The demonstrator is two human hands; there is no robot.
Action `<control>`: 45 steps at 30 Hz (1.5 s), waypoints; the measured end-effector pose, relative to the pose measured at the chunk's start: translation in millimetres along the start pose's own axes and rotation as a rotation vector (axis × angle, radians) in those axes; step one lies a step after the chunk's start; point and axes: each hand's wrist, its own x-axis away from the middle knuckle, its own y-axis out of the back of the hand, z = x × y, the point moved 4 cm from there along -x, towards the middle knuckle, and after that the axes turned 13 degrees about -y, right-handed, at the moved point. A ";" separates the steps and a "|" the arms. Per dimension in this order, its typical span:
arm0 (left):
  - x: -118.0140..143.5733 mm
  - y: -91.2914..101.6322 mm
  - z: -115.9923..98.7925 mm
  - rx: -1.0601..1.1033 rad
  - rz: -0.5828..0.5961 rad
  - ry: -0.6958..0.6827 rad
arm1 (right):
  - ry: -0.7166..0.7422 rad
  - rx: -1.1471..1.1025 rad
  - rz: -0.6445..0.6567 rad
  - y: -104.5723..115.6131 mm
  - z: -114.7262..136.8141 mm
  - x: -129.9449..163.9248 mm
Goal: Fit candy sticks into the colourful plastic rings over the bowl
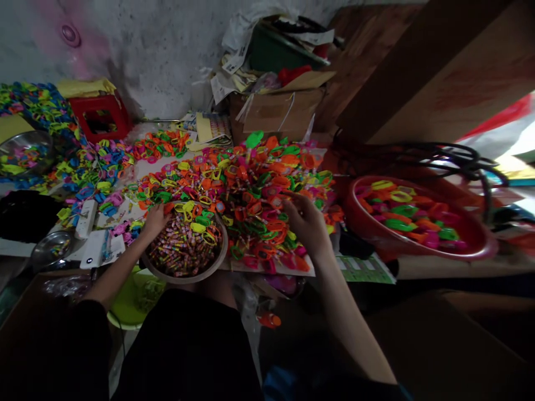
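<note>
A round bowl (223, 250) stands at the table's front edge above my lap, filled with small striped wrapped rolls (181, 248). Several bright plastic toy watches (201, 221) lie over its far rim. My left hand (155, 221) is at the bowl's left rim, fingers closed together, with an orange plastic piece at the fingertips; how firmly it is held cannot be seen. Right of the bowl spreads a big heap of orange, green, pink and yellow toy watches (267, 192). Over that heap's right side reaches my right hand (307, 220), thumb and fingers apart, fingertips close to the watches.
A red basin (472, 257) of plastic watches stands to the right, with black cables (443, 153) behind it. Leftward are a power strip (86, 219), a red stool (100, 117) and metal bowls (52, 248). Cardboard boxes (276, 114) sit against the wall.
</note>
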 end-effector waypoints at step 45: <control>110.5 100.1 -189.6 -0.122 -0.183 -0.776 | 0.538 0.072 0.316 -64.7 77.5 135.4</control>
